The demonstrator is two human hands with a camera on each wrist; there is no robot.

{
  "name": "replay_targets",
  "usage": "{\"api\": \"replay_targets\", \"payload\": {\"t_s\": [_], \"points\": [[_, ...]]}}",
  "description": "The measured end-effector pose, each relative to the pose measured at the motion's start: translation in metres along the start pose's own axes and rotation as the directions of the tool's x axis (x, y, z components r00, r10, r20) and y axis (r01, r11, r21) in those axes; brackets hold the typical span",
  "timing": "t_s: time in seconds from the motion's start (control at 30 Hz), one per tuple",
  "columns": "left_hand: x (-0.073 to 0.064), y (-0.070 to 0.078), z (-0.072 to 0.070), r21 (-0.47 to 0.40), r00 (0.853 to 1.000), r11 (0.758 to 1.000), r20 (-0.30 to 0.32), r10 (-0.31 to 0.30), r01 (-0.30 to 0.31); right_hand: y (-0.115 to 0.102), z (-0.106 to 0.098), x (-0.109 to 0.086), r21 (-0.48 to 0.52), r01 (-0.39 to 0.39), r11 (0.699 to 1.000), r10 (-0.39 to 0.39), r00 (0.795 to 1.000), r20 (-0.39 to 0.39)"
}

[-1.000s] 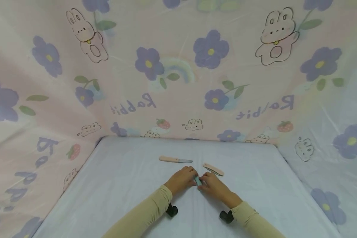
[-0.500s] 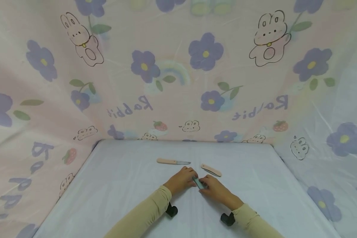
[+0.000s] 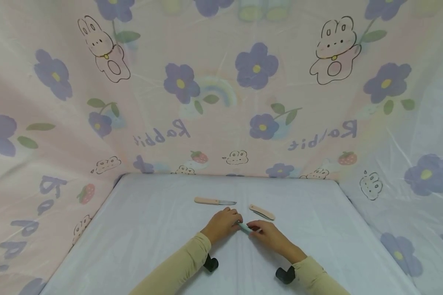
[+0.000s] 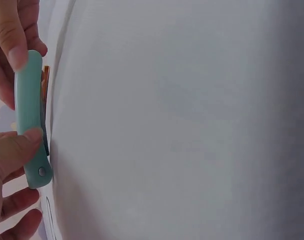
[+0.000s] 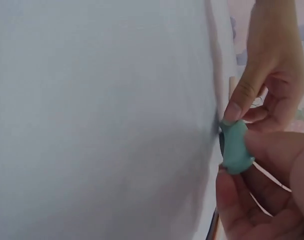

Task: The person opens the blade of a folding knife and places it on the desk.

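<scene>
A folding knife (image 3: 245, 228) with a mint green handle spans the gap between the two hands, close over the white table. In the left wrist view the knife's handle (image 4: 29, 102) is curved, with a round rivet near its lower end; no blade stands out from it. My left hand (image 3: 221, 225) pinches the rivet end, thumb on the flat side. My right hand (image 3: 271, 237) pinches the opposite end between thumb and fingers. From the right wrist, the green handle (image 5: 237, 150) appears almost end-on, with both hands' fingertips on it.
Beyond the hands lies a peach-handled knife (image 3: 208, 201) with its blade out to the right. To its right rests a folded peach-handled knife (image 3: 262, 212). A patterned cloth wall (image 3: 221, 123) surrounds the white table (image 3: 151, 213). Black wrist-worn pieces (image 3: 211, 263) hang below both sleeves.
The green knife has turned from steeply slanted to flatter across the view. My right hand has shifted slightly right and toward me; both hands keep hold. The peach-handled knives lie as before.
</scene>
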State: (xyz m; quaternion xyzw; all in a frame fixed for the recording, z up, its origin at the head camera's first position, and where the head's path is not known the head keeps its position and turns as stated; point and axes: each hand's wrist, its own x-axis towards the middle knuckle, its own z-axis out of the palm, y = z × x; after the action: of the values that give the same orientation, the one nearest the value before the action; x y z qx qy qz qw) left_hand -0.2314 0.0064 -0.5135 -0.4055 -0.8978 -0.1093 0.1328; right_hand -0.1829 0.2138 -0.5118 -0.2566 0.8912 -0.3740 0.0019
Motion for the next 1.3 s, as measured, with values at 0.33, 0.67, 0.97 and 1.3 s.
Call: {"api": "replay_targets", "payload": {"t_s": [0.33, 0.67, 0.97, 1.3], "points": [[-0.008, -0.004, -0.009, -0.178, 0.997, 0.981, 0.035, -0.074, 0.079, -0.005, -0.005, 0.003, 0.171, -0.113, 0.979, 0.138, 0.98, -0.144], [-0.018, 0.008, -0.031, -0.586, 0.979, 0.785, 0.143, -0.146, 0.202, -0.041, -0.017, -0.001, 0.629, -0.181, 0.756, 0.297, 0.951, -0.083], [-0.02, 0.024, -0.044, -0.693, 0.989, 0.708, 0.06, -0.135, 0.139, -0.062, -0.019, -0.002, 0.726, -0.178, 0.665, 0.356, 0.929, -0.099], [-0.024, 0.04, -0.051, -0.848, 0.964, 0.48, 0.119, -0.239, 0.224, -0.049, -0.007, -0.002, 0.784, -0.167, 0.598, 0.38, 0.92, -0.094]]}}
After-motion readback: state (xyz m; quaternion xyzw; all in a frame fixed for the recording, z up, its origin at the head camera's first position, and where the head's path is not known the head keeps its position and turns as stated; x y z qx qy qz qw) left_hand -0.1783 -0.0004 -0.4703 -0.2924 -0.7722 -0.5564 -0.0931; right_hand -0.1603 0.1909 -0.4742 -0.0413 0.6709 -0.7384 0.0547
